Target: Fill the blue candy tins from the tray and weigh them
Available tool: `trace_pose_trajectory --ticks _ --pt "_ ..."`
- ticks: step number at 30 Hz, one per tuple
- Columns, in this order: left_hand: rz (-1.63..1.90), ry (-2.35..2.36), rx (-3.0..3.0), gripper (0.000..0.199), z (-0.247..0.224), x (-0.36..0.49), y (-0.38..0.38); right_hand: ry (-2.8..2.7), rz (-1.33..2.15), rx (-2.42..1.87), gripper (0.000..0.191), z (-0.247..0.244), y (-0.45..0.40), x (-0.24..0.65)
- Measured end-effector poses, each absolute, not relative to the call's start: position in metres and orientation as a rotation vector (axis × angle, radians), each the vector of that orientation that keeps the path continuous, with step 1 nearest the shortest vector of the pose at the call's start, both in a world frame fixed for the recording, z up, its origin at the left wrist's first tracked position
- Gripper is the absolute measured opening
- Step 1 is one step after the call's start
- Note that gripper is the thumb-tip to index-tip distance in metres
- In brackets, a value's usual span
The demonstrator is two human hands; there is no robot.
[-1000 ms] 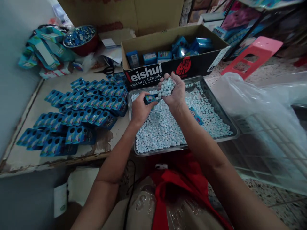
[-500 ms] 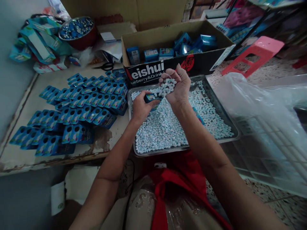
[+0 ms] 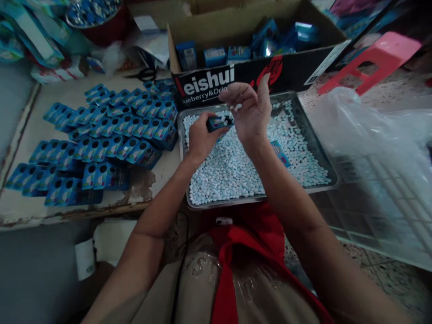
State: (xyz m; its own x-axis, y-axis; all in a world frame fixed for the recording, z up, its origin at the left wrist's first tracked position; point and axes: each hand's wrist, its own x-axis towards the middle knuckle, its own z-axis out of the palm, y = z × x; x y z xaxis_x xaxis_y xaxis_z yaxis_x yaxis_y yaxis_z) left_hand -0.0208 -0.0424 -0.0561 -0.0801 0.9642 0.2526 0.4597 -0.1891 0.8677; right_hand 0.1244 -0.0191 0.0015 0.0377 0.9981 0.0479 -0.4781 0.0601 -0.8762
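Note:
My left hand point(image 3: 201, 138) grips a small blue box point(image 3: 216, 124) above the left part of a metal tray point(image 3: 332, 177). White pellets show at the box's top. Beside it, my right hand point(image 3: 251, 110) is raised, palm turned up, fingers curved and apart, with only a few pellets at the fingers. A thick layer of white and pale blue pellets point(image 3: 229, 173) covers much of the tray. Another blue packet point(image 3: 281, 153) lies among them, partly behind my right forearm. Many small blue boxes point(image 3: 114, 123) stand in rows on the table left of the tray.
Behind the tray, a cardboard carton point(image 3: 202, 83) holds blue boxes. Scissors point(image 3: 146, 74) and a red bowl point(image 3: 104, 31) of blue wrapped pieces are at the back left. To the right are a pink stool point(image 3: 381, 56) and clear plastic sheeting point(image 3: 367, 130).
Most of the pellets have left my right hand, and its fingers have opened out. More pellets show at the top of the held box. The view has tilted downward slightly.

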Motion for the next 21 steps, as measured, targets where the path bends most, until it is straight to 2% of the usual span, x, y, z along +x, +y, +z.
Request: trace_pose_trajectory --ticks 2,3,5,6,9,11,14,17,21 --pt "1.198 1.514 1.720 0.048 -0.058 -0.029 -0.037 -0.918 1.296 -0.768 0.081 -0.007 -0.020 0.135" --pt "1.199 1.502 1.725 0.047 -0.059 -0.035 -0.034 -0.975 1.251 -0.772 0.072 -0.014 -0.023 0.143" --pt "1.245 1.489 1.674 0.047 -0.063 -0.049 -0.031 -1.214 1.129 -0.836 0.037 -0.033 -0.039 0.168" --pt "1.278 1.485 1.632 0.048 -0.064 -0.055 -0.031 -1.396 1.047 -0.881 0.030 -0.043 -0.052 0.182" --pt "1.326 1.450 1.560 0.049 -0.070 -0.070 -0.035 -2.057 0.897 -0.938 0.076 -0.074 -0.100 0.220" --pt "1.347 1.424 1.576 0.047 -0.071 -0.076 -0.040 -2.345 0.860 -0.939 0.088 -0.092 -0.127 0.233" --pt "1.425 1.415 1.573 0.050 -0.068 -0.082 -0.047 -2.513 0.832 -0.917 0.090 -0.111 -0.134 0.223" --pt "1.466 1.419 1.552 0.057 -0.060 -0.088 -0.055 -2.425 0.840 -0.872 0.089 -0.122 -0.106 0.190" --pt "1.433 1.474 1.594 0.060 -0.051 -0.097 -0.067 -2.182 0.839 -0.975 0.064 -0.130 -0.059 0.154"
